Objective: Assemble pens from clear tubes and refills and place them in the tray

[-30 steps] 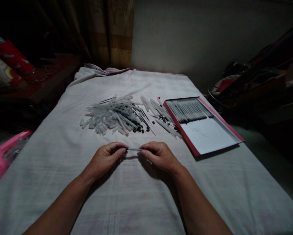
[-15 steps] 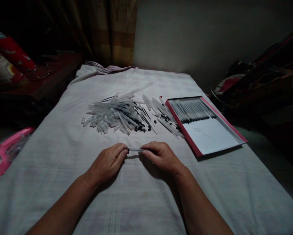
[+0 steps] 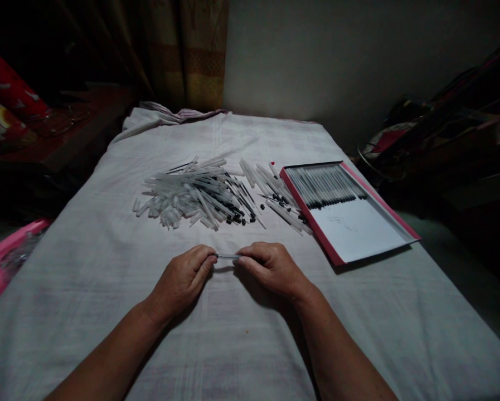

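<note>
My left hand (image 3: 183,278) and my right hand (image 3: 272,268) rest on a white cloth (image 3: 107,267), fingers pinched on the two ends of one thin clear pen (image 3: 227,256) held level between them. Beyond the hands lies a loose pile of clear pen barrels and caps (image 3: 191,192), with small black parts (image 3: 239,214) scattered at its right side. More pens (image 3: 275,192) lie between the pile and a shallow red-edged box (image 3: 383,220). A row of pens (image 3: 327,186) fills the far half of that box.
A pink plastic object (image 3: 3,262) sits off the cloth at the left edge. Red packages (image 3: 7,94) stand on a dark shelf at the far left. Dark clutter (image 3: 442,139) fills the right side. A curtain (image 3: 191,55) hangs behind.
The gap between my hands has narrowed a little, leaving less of the pen showing. The view has shifted slightly.
</note>
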Demonstrator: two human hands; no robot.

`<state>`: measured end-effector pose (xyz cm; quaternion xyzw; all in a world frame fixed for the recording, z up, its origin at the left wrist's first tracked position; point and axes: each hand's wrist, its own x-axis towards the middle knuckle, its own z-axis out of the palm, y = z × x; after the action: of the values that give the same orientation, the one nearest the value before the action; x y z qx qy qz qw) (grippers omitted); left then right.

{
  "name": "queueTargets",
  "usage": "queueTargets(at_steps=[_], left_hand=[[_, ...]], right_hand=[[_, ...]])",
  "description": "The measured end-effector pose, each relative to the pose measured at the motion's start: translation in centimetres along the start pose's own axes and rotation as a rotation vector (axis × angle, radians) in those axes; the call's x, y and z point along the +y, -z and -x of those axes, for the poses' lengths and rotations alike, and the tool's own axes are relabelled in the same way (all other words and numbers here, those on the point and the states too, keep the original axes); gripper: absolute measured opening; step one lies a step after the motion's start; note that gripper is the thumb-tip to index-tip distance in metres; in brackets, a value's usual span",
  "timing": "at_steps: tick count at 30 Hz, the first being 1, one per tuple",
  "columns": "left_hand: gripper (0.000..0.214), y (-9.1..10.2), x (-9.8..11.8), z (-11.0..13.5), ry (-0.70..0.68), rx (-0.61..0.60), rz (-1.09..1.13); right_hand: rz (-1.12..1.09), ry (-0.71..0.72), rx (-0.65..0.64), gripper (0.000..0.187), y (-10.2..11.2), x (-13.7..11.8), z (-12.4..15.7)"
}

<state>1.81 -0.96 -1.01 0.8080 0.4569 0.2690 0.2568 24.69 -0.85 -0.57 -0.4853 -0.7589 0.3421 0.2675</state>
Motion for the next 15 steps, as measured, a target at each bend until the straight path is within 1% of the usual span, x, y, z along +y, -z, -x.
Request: queueTargets(at_steps=[6,8,9,10,12,14,15], left_hand=[[0.028,-0.17,-0.16,0.05,0.042,0.052,0.023],[0.027,-0.18,-0.32,0.02,0.078,0.090,0.039],[0.026,-0.18,-0.40,0.00,0.092,0.108,0.050],[0.025,-0.19,-0.47,-0.02,0.098,0.120,0.059],[0.022,-0.22,-0.56,-0.06,0.090,0.129,0.071],[0.021,-0.26,-0.59,-0.10,0.074,0.124,0.072],[0.020,-0.28,-0.61,-0.13,0.069,0.122,0.072]], right_hand=[[-0.007,-0.038,-0.001,0.019,0.58,0.08,0.17],[-0.043,-0.077,0.045,0.018,0.78,0.25,0.11],[-0.098,-0.106,0.086,0.018,0.81,0.31,0.04],[-0.192,-0.137,0.130,0.019,0.79,0.34,-0.06],[-0.484,-0.211,0.200,0.025,0.60,0.30,-0.33],[-0.799,-0.284,0.234,0.033,0.36,0.18,-0.64],[-0.917,-0.315,0.248,0.037,0.26,0.14,-0.78]])
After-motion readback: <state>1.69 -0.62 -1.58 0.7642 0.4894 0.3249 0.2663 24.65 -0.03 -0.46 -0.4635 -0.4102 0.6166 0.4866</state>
